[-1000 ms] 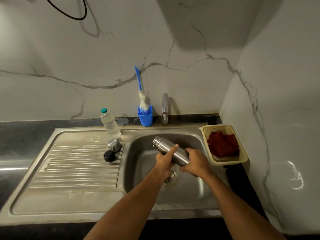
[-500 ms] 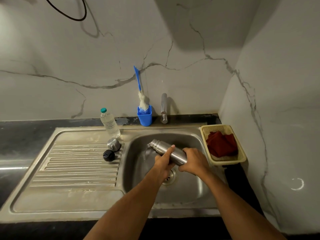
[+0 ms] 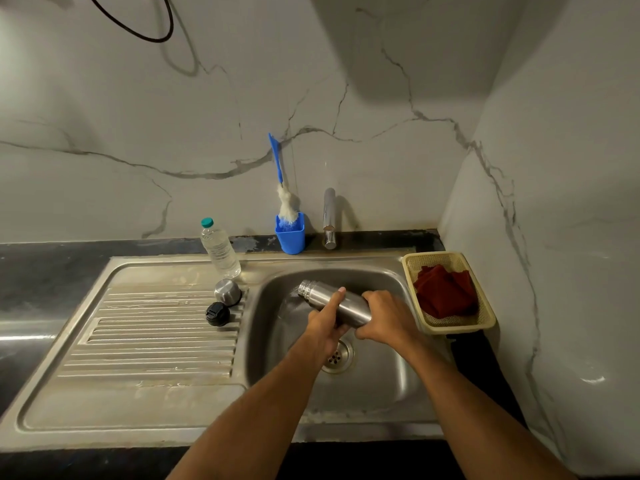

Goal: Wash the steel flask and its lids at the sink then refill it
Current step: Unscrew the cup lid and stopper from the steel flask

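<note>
The steel flask lies tilted over the sink basin, its open mouth pointing left and slightly down, with water running out of it. My left hand grips its middle and my right hand grips its base end. Both lids sit on the drainboard by the basin's left rim: a steel cap and, in front of it, a black inner lid.
A clear water bottle with a teal cap stands behind the lids. A blue cup holds a bottle brush next to the tap. A cream basket with a red cloth sits right of the basin.
The flask's mouth has tipped lower and moved a little left, and water now pours from it into the basin. Both hands keep their grip.
</note>
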